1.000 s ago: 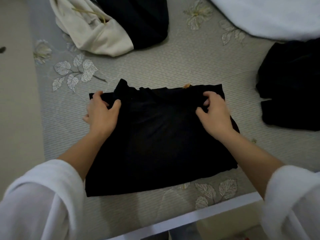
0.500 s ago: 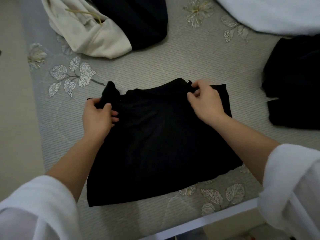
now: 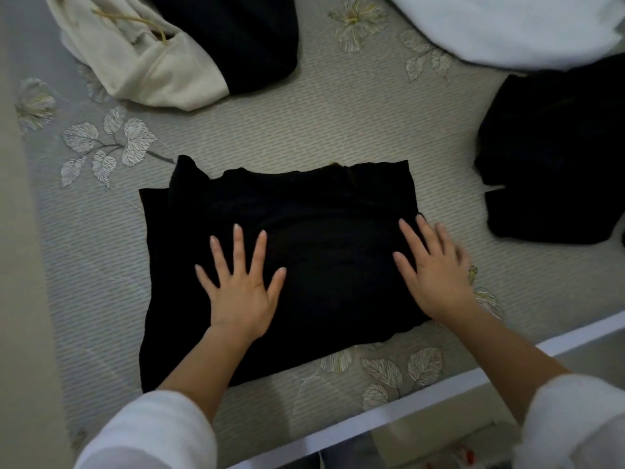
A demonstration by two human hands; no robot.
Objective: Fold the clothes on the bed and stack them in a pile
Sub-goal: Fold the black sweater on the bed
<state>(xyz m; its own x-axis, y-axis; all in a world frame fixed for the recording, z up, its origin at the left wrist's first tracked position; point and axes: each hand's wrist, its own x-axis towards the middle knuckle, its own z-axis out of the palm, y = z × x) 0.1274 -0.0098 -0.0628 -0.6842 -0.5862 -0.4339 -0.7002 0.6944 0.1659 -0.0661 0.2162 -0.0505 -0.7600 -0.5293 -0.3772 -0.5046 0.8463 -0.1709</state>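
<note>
A black garment [image 3: 304, 214] lies folded into a rough rectangle on the grey leaf-patterned bed [image 3: 338, 123]. My left hand [image 3: 241, 282] rests flat on its left half, fingers spread and straight. Flat on the garment's right edge lies my right hand [image 3: 431, 269], its fingers straight and slightly blurred. A folded black stack [image 3: 554, 157] sits at the right side of the bed. At the top left a cream garment [image 3: 142, 55] lies crumpled against another black garment [image 3: 236, 38].
White bedding [image 3: 507, 25] covers the top right corner. The bed's white front edge [image 3: 439, 384] runs diagonally across the bottom right. A beige floor strip [image 3: 13, 265] borders the bed on the left.
Both hands let go of the garment's far edge and came down toward me. They now lie flat on the folded garment, which looks smoother.
</note>
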